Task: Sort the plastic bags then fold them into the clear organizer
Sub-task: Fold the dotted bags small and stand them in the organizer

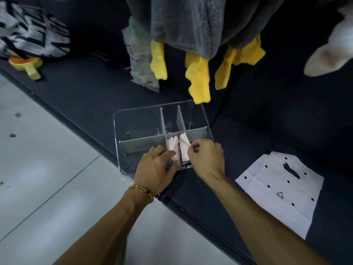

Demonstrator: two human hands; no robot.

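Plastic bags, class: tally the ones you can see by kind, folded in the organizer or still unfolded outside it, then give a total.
Folded pink bags in the clear organizer: 2 bundles
Unfolded white dotted bag: 1
Unfolded crumpled translucent bag: 1
Total: 4

**Folded bags in near compartment of organizer**

You have the clear organizer (133, 119) sitting at the front edge of the dark surface, split by grey dividers into several compartments. Two bundles of folded pale pink bags (174, 148) stand upright in the near middle compartment, side by side. One white bag with black dots (277, 190) lies flat and unfolded on the same surface, well apart to your right of the organizer.
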